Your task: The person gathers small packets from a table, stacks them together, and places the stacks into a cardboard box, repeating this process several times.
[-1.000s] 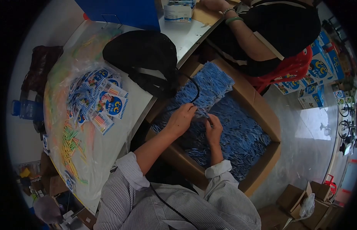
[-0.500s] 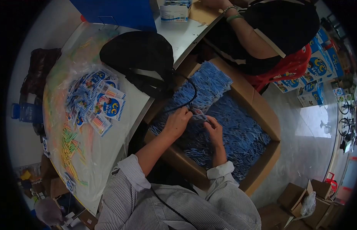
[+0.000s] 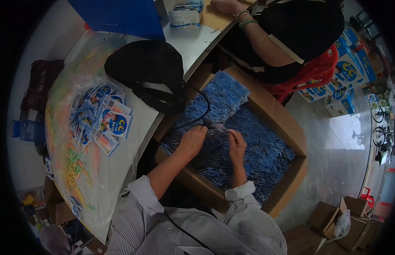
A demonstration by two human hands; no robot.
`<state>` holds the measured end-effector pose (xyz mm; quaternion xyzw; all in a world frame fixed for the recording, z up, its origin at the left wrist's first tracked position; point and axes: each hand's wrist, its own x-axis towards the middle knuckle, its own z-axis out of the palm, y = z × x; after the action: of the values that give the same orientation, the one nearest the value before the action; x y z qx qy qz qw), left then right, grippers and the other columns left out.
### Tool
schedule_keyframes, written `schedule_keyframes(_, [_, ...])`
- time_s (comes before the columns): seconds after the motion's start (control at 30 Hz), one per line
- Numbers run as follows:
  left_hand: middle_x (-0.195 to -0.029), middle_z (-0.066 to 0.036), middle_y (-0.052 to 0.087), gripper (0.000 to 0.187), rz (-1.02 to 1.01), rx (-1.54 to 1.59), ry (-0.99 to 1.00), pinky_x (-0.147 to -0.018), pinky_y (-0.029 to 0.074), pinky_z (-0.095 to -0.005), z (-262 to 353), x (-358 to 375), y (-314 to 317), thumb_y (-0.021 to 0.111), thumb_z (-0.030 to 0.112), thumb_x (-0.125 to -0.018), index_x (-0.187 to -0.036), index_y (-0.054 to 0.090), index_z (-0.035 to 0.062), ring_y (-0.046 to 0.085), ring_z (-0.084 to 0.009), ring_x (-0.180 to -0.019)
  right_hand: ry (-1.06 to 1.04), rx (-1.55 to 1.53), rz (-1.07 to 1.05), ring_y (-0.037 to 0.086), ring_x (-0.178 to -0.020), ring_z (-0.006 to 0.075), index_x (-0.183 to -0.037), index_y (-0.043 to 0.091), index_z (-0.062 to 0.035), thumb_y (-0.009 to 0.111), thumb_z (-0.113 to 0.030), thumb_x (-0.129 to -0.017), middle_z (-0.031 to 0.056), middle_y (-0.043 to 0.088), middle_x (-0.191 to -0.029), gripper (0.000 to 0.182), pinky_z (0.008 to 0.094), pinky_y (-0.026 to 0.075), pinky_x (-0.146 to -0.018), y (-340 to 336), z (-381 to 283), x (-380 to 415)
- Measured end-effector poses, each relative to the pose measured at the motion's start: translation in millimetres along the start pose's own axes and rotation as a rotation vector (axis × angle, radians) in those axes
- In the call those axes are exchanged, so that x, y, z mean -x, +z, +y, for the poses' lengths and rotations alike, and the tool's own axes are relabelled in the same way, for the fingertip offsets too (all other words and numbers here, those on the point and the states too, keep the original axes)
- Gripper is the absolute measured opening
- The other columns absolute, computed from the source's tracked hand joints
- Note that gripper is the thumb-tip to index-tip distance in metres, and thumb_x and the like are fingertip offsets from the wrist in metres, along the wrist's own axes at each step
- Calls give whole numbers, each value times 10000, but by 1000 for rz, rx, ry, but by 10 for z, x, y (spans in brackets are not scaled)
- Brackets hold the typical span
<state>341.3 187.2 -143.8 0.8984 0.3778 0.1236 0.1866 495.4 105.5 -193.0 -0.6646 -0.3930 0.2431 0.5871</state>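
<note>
Over the open cardboard box [image 3: 282, 184], my left hand [image 3: 192, 141] and my right hand [image 3: 237, 145] face each other with fingers pinched. Stretched between them is a blurred packet [image 3: 216, 127], with pale and reddish print; whether it is one packet or several I cannot tell. Beneath the hands, blue-and-white striped packets [image 3: 261, 146] fill the box in a dense heap. A neater block of the same packets [image 3: 221, 93] lies on top at the far side, just beyond my fingers.
Left of the box, a table [image 3: 117, 187] carries printed packets [image 3: 100, 112], thin coloured sticks [image 3: 78, 170] and a black bag-like thing [image 3: 146, 63]. Another person's arm [image 3: 265, 42] reaches across at the top, beside a red chair [image 3: 310, 76]. Printed cartons [image 3: 346, 74] are stacked at right.
My hands have drawn slightly apart, and the packet between them now looks more stretched out and blurred. The whole view has shifted a little to the left.
</note>
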Motion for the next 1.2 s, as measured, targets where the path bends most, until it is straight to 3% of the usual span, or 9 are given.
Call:
schedule_keyframes(0.3, [-763, -119, 514, 146, 180, 81, 91, -614, 454, -367, 7, -117, -89, 486, -27, -686, -813, 469, 43, 535, -291, -743, 67, 200, 265, 575, -758, 146, -927, 585, 8, 564, -90, -792, 95, 612, -861, 169, 259, 443, -673, -661, -52, -733])
schedule_keyframes(0.4, [-775, -114, 520, 165, 151, 34, 12, -619, 455, -370, 63, -170, -85, 485, -17, -698, -849, 483, 50, 536, -287, -757, -167, 445, 247, 581, -759, 169, -933, 583, -1, 571, -100, -784, 107, 603, -856, 179, 259, 442, -681, -578, 165, -952])
schedule_keyframes(0.6, [-792, -92, 523, 234, 150, 25, 93, -630, 464, -361, 66, -137, -90, 482, 2, -710, -928, 516, 80, 546, -274, -774, -63, 288, 227, 562, -721, 234, -915, 577, -17, 633, -119, -729, 116, 570, -839, 219, 294, 442, -689, -403, -2, -827])
schedule_keyframes(0.73, [-886, -98, 509, 237, 154, 18, 78, -642, 472, -353, 106, -172, -65, 480, 0, -710, -935, 515, 67, 548, -274, -770, -19, 440, 199, 550, -718, 233, -884, 568, -17, 657, -132, -710, 114, 557, -825, 226, 302, 438, -655, -480, 97, -784])
schedule_keyframes(0.8, [-917, -103, 502, 235, 122, -21, 32, -646, 475, -348, 107, -192, -42, 482, -2, -709, -934, 512, 60, 548, -274, -772, -363, 629, 354, 543, -727, 220, -873, 548, -18, 656, -137, -715, 109, 548, -816, 225, 293, 427, -622, -505, 198, -799])
schedule_keyframes(0.83, [-937, -108, 498, 251, 129, -24, 42, -650, 476, -347, 89, -189, -28, 484, -6, -706, -949, 506, 52, 550, -275, -778, -369, 628, 353, 543, -727, 220, -873, 548, -18, 656, -137, -715, 109, 548, -816, 225, 293, 427, -622, -515, 228, -795])
schedule_keyframes(0.9, [-958, -113, 494, 267, 141, -28, 43, -654, 477, -346, 78, -172, -35, 486, -11, -703, -964, 500, 45, 551, -276, -784, -52, 431, 379, 550, -722, 211, -896, 527, -10, 640, -144, -731, 119, 554, -821, 240, 296, 429, -631, -516, 251, -772])
schedule_keyframes(1.0, [-983, -122, 495, 299, 168, 13, 21, -665, 479, -349, 113, -130, -71, 488, -26, -698, -991, 485, 32, 552, -286, -805, 54, 266, 383, 563, -727, 197, -925, 517, 0, 617, -154, -756, 125, 571, -834, 250, 304, 434, -645, -548, 223, -753])
schedule_keyframes(1.2, [-1008, -124, 491, 282, 251, 66, 82, -674, 478, -349, 155, -86, -141, 492, -22, -719, -996, 481, 32, 549, -297, -837, -17, 249, 572, 578, -794, 176, -960, 522, 13, 579, -117, -788, 120, 589, -890, 223, 274, 444, -686, -636, -17, -722])
